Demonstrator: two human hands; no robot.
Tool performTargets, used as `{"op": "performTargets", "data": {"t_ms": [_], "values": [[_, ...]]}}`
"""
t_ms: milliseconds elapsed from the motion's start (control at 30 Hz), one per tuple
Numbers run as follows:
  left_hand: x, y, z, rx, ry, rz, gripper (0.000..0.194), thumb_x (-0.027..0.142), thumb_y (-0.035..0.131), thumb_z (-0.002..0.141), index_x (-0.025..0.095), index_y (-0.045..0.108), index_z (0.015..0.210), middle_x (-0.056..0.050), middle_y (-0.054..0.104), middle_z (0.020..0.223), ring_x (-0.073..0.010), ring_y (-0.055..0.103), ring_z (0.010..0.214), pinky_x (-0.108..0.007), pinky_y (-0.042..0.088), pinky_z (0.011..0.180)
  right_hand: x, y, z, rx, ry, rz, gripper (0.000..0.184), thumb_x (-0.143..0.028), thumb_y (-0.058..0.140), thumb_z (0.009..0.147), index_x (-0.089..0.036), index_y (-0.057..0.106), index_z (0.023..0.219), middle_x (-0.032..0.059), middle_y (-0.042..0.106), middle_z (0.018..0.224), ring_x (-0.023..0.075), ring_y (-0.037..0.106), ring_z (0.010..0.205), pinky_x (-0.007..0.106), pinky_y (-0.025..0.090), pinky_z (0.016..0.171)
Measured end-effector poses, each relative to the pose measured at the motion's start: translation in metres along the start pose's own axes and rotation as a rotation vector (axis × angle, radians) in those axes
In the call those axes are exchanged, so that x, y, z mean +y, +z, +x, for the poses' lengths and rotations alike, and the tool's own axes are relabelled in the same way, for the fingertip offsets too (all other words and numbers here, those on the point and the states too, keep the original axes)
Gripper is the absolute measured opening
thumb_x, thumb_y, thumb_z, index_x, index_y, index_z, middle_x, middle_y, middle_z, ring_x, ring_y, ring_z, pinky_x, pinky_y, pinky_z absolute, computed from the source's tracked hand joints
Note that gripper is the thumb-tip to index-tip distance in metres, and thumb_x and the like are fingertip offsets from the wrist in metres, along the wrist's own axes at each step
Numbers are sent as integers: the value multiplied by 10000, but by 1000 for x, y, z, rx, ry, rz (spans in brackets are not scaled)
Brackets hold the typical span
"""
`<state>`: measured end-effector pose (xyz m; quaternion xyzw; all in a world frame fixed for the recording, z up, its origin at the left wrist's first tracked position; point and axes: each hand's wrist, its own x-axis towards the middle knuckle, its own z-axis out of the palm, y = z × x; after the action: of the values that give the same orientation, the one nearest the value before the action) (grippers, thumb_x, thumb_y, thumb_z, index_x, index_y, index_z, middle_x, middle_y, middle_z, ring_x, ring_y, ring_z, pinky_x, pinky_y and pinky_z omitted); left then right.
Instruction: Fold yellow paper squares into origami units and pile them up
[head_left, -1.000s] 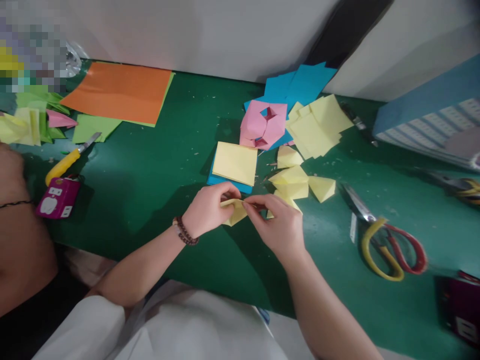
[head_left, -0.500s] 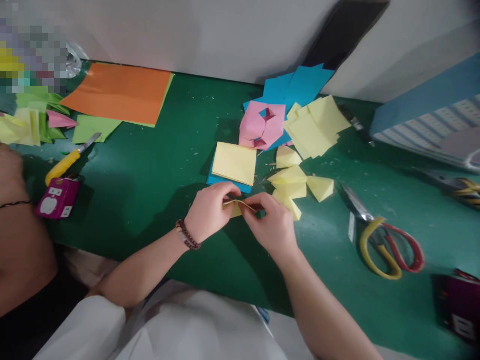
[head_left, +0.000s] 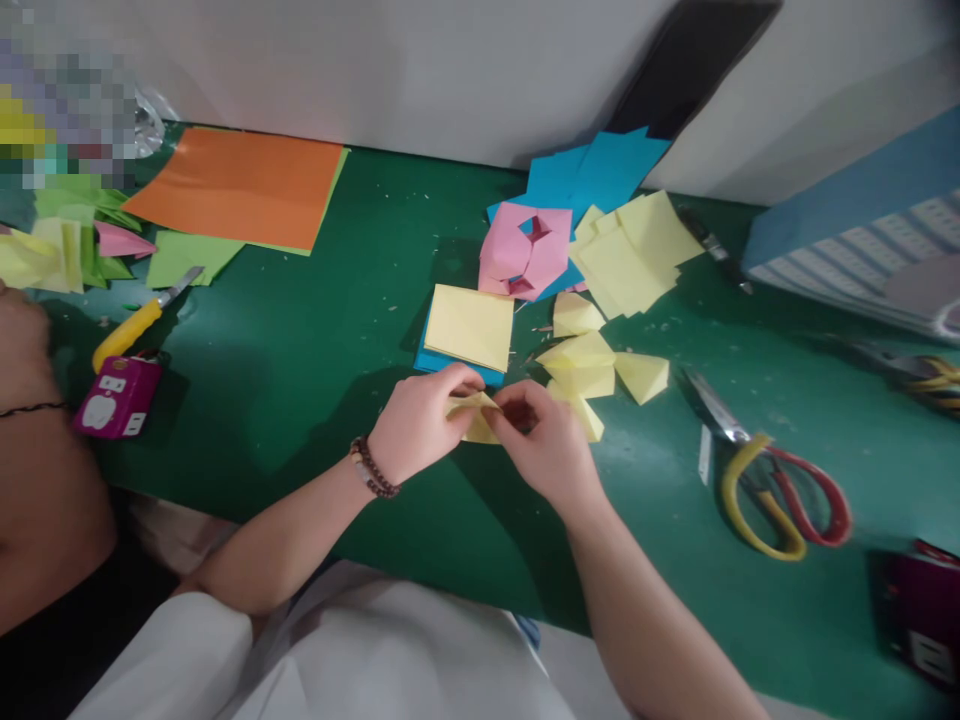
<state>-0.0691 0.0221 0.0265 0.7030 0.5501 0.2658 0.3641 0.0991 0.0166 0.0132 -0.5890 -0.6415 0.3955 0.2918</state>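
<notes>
Together, a left hand [head_left: 420, 425] and a right hand [head_left: 551, 445] hold a small folded piece of pale yellow paper [head_left: 472, 420] up between them, over a dark green work surface [head_left: 300, 300]. Both grips are closed and firm: the left fingers [head_left: 457, 382] curl over the paper's left side, while the right fingertips [head_left: 510, 398] pinch its right edge, hiding part of the fold. A brown bead bracelet [head_left: 371, 468] circles the left wrist.

Just beyond the left hand, a neat square stack of pale yellow paper [head_left: 469, 327] sits on blue paper [head_left: 450, 362]. Just beside the right hand lie several folded pale yellow paper pieces [head_left: 574, 352]. Farther beyond the grip, a pink folded paper shape with open gaps [head_left: 521, 250] rests on loose bright blue paper squares [head_left: 607, 170], next to loose pale yellow squares [head_left: 630, 250].

Well to the right of the grip lie scissors with yellow and red loop handles [head_left: 772, 500]. Well to the left are a yellow-handled utility knife [head_left: 127, 330], a small purple box with white labels [head_left: 118, 397], and a large orange paper sheet [head_left: 240, 190]. At the far left edge is another person's arm [head_left: 30, 470], wearing a thin black cord [head_left: 30, 407].
</notes>
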Motion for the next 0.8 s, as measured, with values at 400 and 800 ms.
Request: {"op": "performTargets", "data": {"t_ms": [400, 800], "values": [[3, -6, 4, -49, -28, -259, 53, 166, 652, 805, 175, 703, 817, -13, 738, 852, -143, 681, 796, -217, 535, 701, -3, -3, -1, -90, 117, 74, 221, -355, 675, 760, -199, 548, 669, -30, 557, 561, 103, 505, 493, 224, 396, 433], [-1, -7, 7, -61, -102, -233, 119, 215, 650, 817, 197, 691, 927, -7, 729, 871, -123, 640, 652, -209, 493, 560, -1, -6, -1, -45, 138, 248, 208, -373, 670, 764, -212, 556, 700, -18, 596, 597, 131, 575, 532, 260, 476, 487]]}}
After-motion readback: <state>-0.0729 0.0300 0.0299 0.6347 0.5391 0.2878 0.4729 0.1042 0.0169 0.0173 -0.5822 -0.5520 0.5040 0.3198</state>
